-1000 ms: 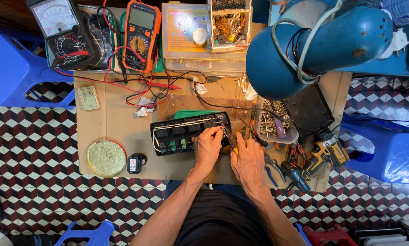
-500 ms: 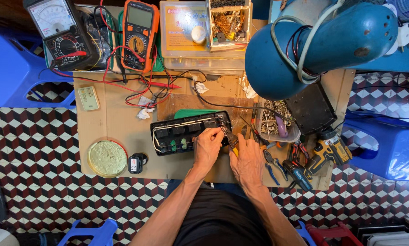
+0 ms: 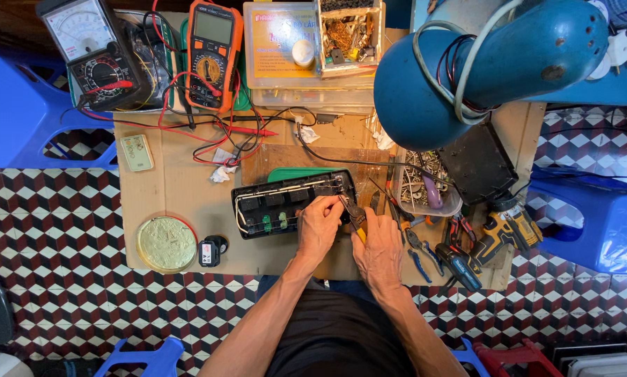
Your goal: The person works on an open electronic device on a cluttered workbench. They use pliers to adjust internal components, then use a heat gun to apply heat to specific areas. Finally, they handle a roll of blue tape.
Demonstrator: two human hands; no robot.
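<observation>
An opened black power strip [image 3: 278, 202] with white wires inside lies on the low wooden table [image 3: 181, 188]. My left hand [image 3: 319, 225] rests on the strip's right part, fingers pinched on something small inside it. My right hand [image 3: 380, 246] is just right of it, closed around a pair of yellow-handled pliers [image 3: 355, 216] whose jaws point at the strip's right end. A green lid [image 3: 296, 173] peeks out from behind the strip.
An orange digital multimeter [image 3: 212, 52] and a black analog meter [image 3: 93, 49] with red leads sit at the back left. A blue desk lamp [image 3: 467, 70] overhangs the right. Parts boxes [image 3: 313, 42], a screw tray [image 3: 425, 185], a cordless drill [image 3: 498, 234], pliers [image 3: 425, 251] and a round tin [image 3: 165, 244] lie around. Blue stools [image 3: 20, 112] flank the table.
My hands have stayed on the strip's right end with only slight finger shifts; the view has drifted a little.
</observation>
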